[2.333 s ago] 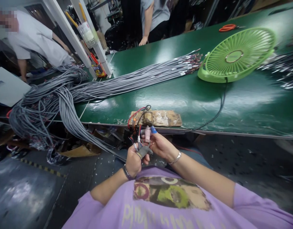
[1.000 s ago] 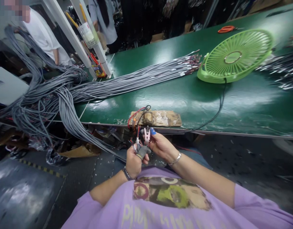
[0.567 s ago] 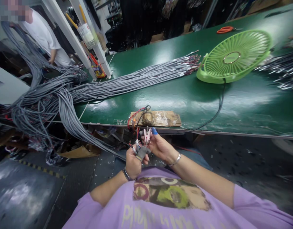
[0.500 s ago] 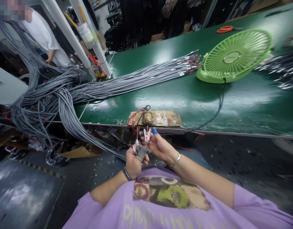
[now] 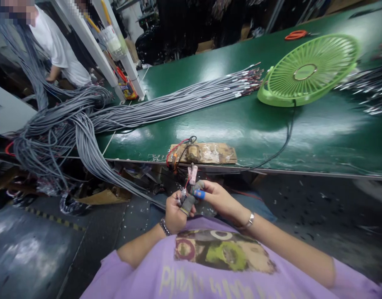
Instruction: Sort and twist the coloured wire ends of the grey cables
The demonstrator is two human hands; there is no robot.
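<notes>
My left hand (image 5: 175,214) is closed around a grey cable end, and thin coloured wires (image 5: 187,182) with a white piece stick up out of it. A grey cover wraps one of its fingers. Just right of it, my right hand (image 5: 223,202) has thumb and finger pinched together beside the wires; what lies between them is hidden. Blue tape and a grey cover show on its fingers. A pink clip (image 5: 193,174) stands just above both hands, below a worn wooden block (image 5: 214,153) at the bench edge. Red and black leads (image 5: 178,146) loop over the block's left end.
Long grey cables (image 5: 178,101) lie across the green bench (image 5: 215,124), heaped at the left and hanging off its edge. A green fan (image 5: 305,72) with a black cord stands right. Orange-handled scissors (image 5: 296,35) lie behind it. A person in white (image 5: 58,45) is at far left.
My right hand has come off the pink clip and moved down and slightly right, its fingers now pinched by the wires. My left hand stays nearly in place.
</notes>
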